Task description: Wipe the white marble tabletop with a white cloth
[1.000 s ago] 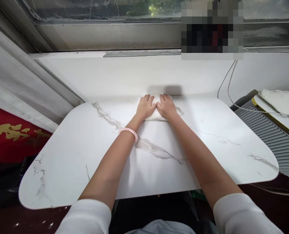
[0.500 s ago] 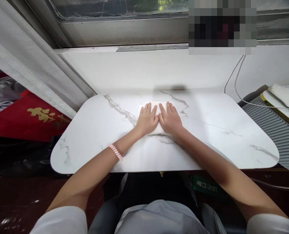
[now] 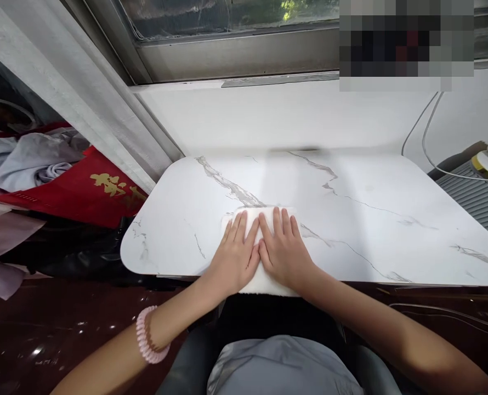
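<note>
Both palms press flat on a folded white cloth [image 3: 264, 282] at the front edge of the white marble-patterned table [image 3: 375, 219]. My left hand [image 3: 236, 255] covers the cloth's left part, fingers stretched out and pointing away from me. Beside it my right hand [image 3: 287, 249] lies with its fingers spread over the right part. The thumbs meet near the middle. Part of the cloth hangs slightly past the table's near edge. A pink coiled band [image 3: 147, 334] circles my left wrist.
Left of the table sits a red bag [image 3: 79, 184] with light clothing in it, behind a grey-white curtain [image 3: 83, 82]. A window ledge [image 3: 236, 60] runs along the back. White cables [image 3: 425, 131] hang at the right, near a ribbed grey surface [image 3: 472, 192].
Both hands and the cloth have come from the table's middle toward me, to its near edge. The view has shifted a little to the left.
</note>
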`<state>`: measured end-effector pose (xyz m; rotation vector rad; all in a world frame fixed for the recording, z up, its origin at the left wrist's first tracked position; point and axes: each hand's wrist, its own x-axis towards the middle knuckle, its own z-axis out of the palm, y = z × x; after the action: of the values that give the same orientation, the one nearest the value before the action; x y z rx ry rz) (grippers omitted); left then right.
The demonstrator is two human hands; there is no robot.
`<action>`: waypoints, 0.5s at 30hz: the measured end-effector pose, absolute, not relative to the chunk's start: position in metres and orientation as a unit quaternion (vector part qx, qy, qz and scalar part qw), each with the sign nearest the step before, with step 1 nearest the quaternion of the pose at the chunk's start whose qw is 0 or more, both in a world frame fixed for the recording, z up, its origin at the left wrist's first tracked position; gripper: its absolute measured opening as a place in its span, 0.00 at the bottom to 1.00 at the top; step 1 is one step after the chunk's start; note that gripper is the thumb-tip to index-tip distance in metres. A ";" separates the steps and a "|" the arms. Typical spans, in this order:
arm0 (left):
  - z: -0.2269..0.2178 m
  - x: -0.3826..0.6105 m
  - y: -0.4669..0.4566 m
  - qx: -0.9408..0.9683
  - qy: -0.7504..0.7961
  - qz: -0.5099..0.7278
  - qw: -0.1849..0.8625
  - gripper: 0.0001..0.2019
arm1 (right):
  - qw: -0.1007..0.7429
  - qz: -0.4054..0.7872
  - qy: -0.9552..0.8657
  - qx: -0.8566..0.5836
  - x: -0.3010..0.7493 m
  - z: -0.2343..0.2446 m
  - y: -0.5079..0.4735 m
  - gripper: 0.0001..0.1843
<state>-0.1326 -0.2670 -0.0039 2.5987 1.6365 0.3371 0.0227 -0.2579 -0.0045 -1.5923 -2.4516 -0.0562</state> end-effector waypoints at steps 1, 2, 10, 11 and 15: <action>-0.004 -0.137 -0.256 0.837 0.536 0.104 0.031 0.28 | 0.100 -0.014 -0.840 -0.534 0.019 -0.003 -0.245 0.33; -0.004 -0.141 -0.242 0.833 0.544 0.098 0.035 0.29 | 0.094 -0.009 -0.843 -0.529 0.016 -0.002 -0.230 0.33; 0.002 -0.162 -0.089 0.769 0.625 0.107 0.081 0.28 | 0.116 0.072 -0.829 -0.543 -0.011 0.002 -0.080 0.31; 0.003 -0.163 -0.074 0.760 0.633 0.119 0.085 0.28 | 0.127 0.076 -0.823 -0.549 -0.014 0.002 -0.066 0.31; 0.006 -0.167 -0.033 0.745 0.643 0.151 0.097 0.27 | 0.155 0.048 -0.805 -0.571 -0.026 -0.001 -0.030 0.30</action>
<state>-0.1666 -0.0326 0.0061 2.2051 1.9037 0.4459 -0.0256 -0.0301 -0.0010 -1.6374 -2.3055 0.1379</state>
